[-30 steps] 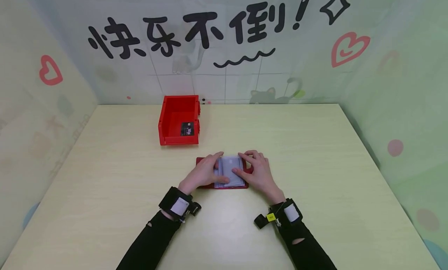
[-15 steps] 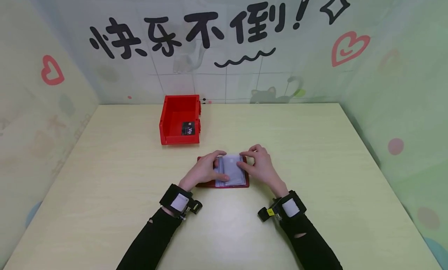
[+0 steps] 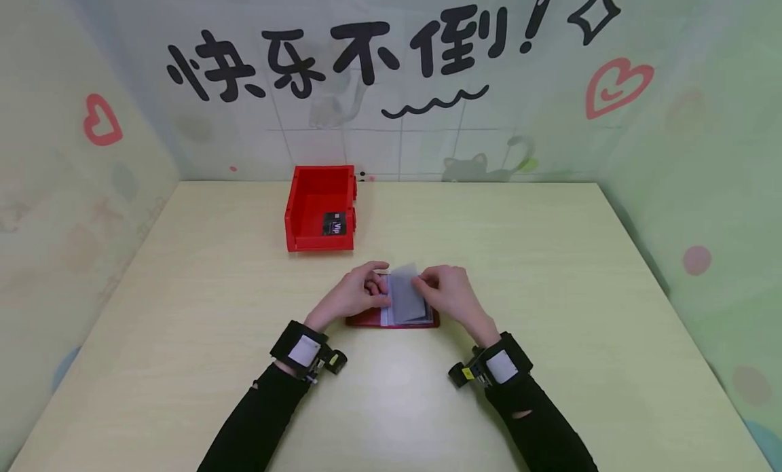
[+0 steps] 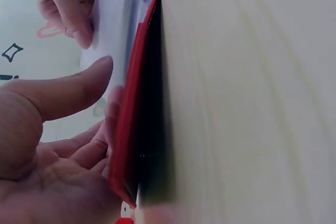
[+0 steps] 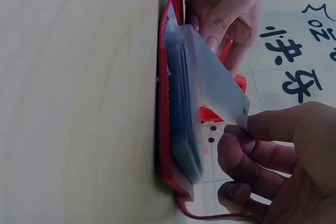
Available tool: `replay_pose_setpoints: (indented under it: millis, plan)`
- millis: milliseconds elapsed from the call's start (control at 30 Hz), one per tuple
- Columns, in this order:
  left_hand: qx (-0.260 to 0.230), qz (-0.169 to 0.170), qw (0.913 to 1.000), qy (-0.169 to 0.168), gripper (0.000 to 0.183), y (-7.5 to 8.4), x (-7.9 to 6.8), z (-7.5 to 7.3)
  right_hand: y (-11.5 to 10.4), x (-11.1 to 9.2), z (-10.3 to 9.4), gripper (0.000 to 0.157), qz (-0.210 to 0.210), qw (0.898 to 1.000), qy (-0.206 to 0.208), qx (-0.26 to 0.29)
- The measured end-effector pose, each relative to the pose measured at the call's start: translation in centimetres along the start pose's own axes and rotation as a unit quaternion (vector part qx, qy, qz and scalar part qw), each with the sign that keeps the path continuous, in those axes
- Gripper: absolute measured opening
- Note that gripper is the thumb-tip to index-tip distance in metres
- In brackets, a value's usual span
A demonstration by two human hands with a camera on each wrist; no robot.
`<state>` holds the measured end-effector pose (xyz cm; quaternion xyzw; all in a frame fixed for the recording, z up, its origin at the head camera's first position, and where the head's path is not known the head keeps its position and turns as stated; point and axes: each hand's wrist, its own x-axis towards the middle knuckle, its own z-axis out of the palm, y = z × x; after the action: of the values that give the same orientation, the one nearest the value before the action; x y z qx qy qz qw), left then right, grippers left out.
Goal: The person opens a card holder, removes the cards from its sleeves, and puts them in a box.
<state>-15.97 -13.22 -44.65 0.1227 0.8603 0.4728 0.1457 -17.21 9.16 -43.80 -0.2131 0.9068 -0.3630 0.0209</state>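
A red card holder (image 3: 363, 318) lies spread on the table in the head view, its pages of clear plastic sleeves between the two hands. My right hand (image 3: 452, 292) pinches the outer corner of one sleeve page (image 5: 215, 72), which is lifted and tilted off the stack of sleeves (image 5: 181, 103). At the holder's left side is my left hand (image 3: 348, 297), its thumb beside the raised page. The left wrist view has that thumb apart from the fingers, with one fingertip against the inside of the red cover (image 4: 134, 77).
A red bin (image 3: 318, 187) stands behind the holder, slightly left, with a black card (image 3: 334, 223) marked Vip inside. A thin red strap (image 5: 191, 214) extends from the holder. Printed backdrop walls (image 3: 391, 146) border the pale wooden table (image 3: 550, 268).
The right hand has taken hold of a sleeve page and raised it from the stack. My left thumb has drawn back a little from the pages. The bin keeps its place.
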Motion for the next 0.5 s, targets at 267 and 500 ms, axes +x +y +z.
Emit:
replay_pose_setpoints:
  millis: [267, 500]
  plan:
    - [-0.086, -0.014, 0.9961, -0.004, 0.041, -0.6, 0.1, -0.6, -2.6, 0.3, -0.5, 0.023, -0.043, 0.996, -0.053, -0.056]
    - [-0.134, -0.059, 0.9892, -0.003, 0.046, -0.6, 0.0, -0.8, -2.2, 0.6, 1.8, 0.027, -0.05, 0.996, -0.062, 0.05]
